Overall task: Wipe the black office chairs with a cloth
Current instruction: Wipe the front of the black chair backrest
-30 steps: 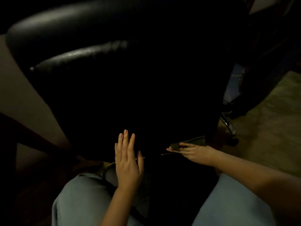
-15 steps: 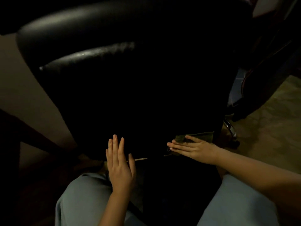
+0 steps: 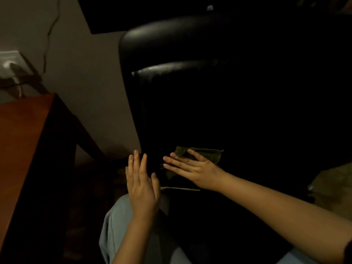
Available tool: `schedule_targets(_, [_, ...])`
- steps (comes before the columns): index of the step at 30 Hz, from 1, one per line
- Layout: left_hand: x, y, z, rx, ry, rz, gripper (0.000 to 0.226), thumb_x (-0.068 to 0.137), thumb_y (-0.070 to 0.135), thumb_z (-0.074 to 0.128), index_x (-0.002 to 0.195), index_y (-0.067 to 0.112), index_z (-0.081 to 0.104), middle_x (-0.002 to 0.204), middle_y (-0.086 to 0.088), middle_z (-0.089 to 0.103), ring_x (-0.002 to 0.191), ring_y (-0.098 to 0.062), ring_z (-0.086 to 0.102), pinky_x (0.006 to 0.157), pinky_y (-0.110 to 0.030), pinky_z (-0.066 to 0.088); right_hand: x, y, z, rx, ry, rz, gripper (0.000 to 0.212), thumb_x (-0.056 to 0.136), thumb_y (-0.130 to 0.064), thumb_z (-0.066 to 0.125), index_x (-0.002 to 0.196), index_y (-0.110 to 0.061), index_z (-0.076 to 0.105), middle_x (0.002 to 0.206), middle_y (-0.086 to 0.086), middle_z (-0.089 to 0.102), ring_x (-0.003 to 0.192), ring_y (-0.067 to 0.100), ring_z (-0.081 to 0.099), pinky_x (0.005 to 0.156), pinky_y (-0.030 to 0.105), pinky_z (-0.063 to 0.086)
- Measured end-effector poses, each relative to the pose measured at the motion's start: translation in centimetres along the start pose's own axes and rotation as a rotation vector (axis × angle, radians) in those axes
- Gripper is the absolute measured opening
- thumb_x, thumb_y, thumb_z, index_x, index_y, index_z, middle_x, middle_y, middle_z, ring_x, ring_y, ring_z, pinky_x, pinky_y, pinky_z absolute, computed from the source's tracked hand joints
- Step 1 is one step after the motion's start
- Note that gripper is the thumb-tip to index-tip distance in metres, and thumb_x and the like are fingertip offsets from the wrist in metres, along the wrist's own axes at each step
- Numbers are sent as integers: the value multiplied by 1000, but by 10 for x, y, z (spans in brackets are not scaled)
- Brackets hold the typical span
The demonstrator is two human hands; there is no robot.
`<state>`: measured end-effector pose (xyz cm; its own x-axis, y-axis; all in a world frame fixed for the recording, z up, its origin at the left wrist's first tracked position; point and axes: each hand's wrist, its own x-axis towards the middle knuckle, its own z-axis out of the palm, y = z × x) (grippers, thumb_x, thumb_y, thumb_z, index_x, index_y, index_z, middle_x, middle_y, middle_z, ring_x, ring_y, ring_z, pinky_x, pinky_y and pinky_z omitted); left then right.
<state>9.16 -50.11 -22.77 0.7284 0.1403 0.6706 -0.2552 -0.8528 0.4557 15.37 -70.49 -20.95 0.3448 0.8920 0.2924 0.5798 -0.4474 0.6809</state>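
You're in what looks like a dim office or study. A high-backed black leather chair (image 3: 190,82) stands right in front of you and a reddish wooden desk (image 3: 22,141) sits to your left. On the plain wall (image 3: 85,73) there's a white socket (image 3: 13,56), with a thin cable (image 3: 47,35) running up nearby.

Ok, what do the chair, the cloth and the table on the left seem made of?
Chair: likely leather or vinyl, glossy black; light streaks on its padded folds.
Cloth: soft fabric, dull olive, creased under the right hand.
Table: probably wood or veneer, smooth reddish brown; grain too dark to see.
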Motion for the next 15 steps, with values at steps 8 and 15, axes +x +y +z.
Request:
schedule_targets(8, [17,-9,-11,23,35,-8,50,96,20,37,143,4,34,154,-14,26,147,-23,16,116,-49,23,73,19,-24,63,53,180,63,94,-25,44,153,-18,24,161,3,18,148,19,14,119,44,-1])
schedule_targets(15, [49,25,-4,6,42,95,49,98,20,37,143,3,36,155,-13,27,146,-26,20,118,-46,20,86,79,-49,57,151,524,64,89,-29,48,151,-22,33,158,3,26,147,19,21,117,47,10])
